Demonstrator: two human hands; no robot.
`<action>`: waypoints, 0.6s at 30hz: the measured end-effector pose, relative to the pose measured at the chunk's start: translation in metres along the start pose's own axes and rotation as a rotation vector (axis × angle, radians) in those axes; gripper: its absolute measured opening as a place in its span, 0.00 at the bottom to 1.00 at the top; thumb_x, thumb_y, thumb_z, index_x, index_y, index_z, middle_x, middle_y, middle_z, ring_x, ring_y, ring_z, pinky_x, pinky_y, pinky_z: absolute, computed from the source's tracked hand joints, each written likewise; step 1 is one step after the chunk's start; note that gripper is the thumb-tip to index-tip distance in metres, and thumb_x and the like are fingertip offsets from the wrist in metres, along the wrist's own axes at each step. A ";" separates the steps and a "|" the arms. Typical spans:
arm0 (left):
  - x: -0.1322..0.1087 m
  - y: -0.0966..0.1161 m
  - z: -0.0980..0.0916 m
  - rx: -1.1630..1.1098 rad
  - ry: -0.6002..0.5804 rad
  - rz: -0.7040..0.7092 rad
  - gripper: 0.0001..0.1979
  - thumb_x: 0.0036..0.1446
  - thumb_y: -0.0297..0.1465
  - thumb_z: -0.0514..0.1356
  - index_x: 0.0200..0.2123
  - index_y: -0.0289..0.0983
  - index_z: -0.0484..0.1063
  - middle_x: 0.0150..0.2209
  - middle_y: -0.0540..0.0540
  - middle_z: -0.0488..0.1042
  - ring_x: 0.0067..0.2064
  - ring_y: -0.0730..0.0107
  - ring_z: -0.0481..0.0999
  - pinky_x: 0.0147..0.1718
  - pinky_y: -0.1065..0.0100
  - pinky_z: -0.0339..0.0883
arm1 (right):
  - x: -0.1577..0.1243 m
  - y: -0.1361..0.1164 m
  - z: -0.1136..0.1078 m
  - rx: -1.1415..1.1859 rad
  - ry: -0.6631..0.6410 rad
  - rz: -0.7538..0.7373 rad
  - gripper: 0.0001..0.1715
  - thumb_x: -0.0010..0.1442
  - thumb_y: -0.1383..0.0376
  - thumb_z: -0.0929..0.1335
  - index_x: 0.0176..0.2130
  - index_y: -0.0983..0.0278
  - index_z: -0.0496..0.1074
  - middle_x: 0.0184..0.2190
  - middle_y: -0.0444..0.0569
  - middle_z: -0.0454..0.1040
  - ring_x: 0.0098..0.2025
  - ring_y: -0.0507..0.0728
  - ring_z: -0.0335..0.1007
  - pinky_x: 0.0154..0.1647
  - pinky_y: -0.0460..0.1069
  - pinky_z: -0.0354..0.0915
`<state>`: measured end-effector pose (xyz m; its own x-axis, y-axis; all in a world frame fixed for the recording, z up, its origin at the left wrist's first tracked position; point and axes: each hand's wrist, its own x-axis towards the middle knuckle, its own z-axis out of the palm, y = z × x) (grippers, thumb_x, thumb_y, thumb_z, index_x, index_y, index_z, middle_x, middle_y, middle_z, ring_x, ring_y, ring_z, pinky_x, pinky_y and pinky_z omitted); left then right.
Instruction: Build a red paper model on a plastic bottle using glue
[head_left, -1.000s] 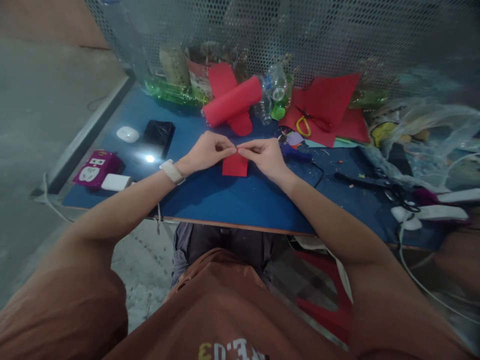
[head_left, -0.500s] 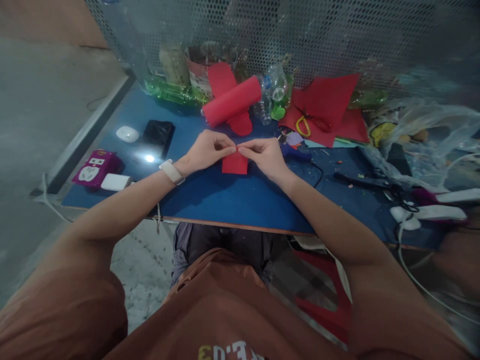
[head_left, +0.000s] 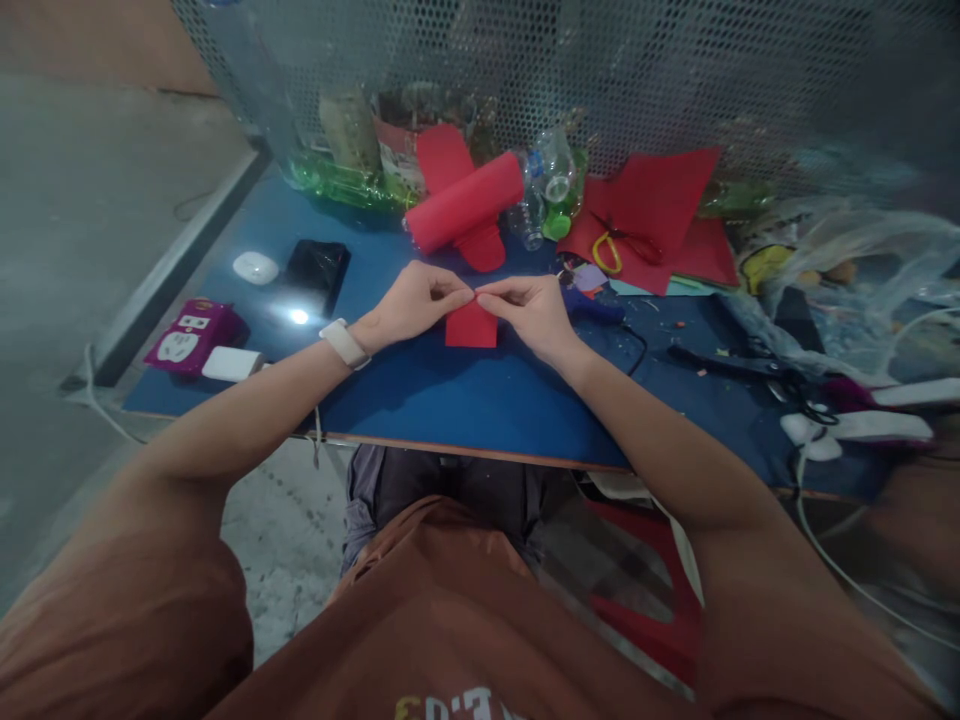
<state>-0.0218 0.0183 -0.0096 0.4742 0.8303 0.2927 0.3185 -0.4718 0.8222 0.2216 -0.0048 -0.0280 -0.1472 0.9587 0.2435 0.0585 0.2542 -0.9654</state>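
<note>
A small square of red paper hangs from the fingertips of both hands over the blue tabletop. My left hand is closed in a pinch on its top edge, thumb against forefinger. From the other side my right hand pinches the same edge, its fingertips almost meeting the left ones. The fingers hide the paper's upper part. Just beyond the hands lies a rolled red paper tube with rounded red paper strips crossing under it.
Scissors with yellow handles rest on red sheets at back right. Plastic bottles line the mesh panel. A black phone, white mouse and purple socket block lie left. Blue-handled tool and cables lie right.
Both hands and the red paper square have shifted very slightly to the right. The pinch on the paper is otherwise the same.
</note>
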 end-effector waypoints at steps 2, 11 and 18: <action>0.000 0.000 0.000 0.005 0.008 0.001 0.19 0.71 0.45 0.70 0.40 0.34 0.91 0.37 0.41 0.89 0.35 0.66 0.81 0.35 0.65 0.73 | 0.000 0.001 0.000 -0.001 0.001 0.002 0.27 0.53 0.42 0.90 0.42 0.57 0.94 0.43 0.52 0.95 0.45 0.64 0.91 0.55 0.60 0.87; 0.000 0.002 0.001 -0.029 0.031 0.012 0.16 0.67 0.41 0.71 0.45 0.34 0.93 0.41 0.39 0.91 0.39 0.64 0.84 0.39 0.65 0.75 | 0.000 0.004 -0.001 0.014 -0.008 -0.007 0.26 0.56 0.41 0.89 0.41 0.58 0.94 0.43 0.52 0.94 0.44 0.63 0.91 0.53 0.60 0.87; 0.000 -0.001 0.001 0.009 0.012 -0.003 0.21 0.72 0.45 0.67 0.37 0.33 0.90 0.33 0.43 0.86 0.31 0.70 0.74 0.31 0.66 0.64 | 0.002 0.006 -0.001 0.023 0.004 -0.021 0.27 0.53 0.40 0.90 0.41 0.56 0.94 0.42 0.51 0.95 0.45 0.64 0.92 0.55 0.61 0.88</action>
<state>-0.0210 0.0184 -0.0107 0.4634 0.8351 0.2966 0.3272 -0.4722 0.8185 0.2225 -0.0015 -0.0334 -0.1443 0.9536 0.2641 0.0330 0.2714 -0.9619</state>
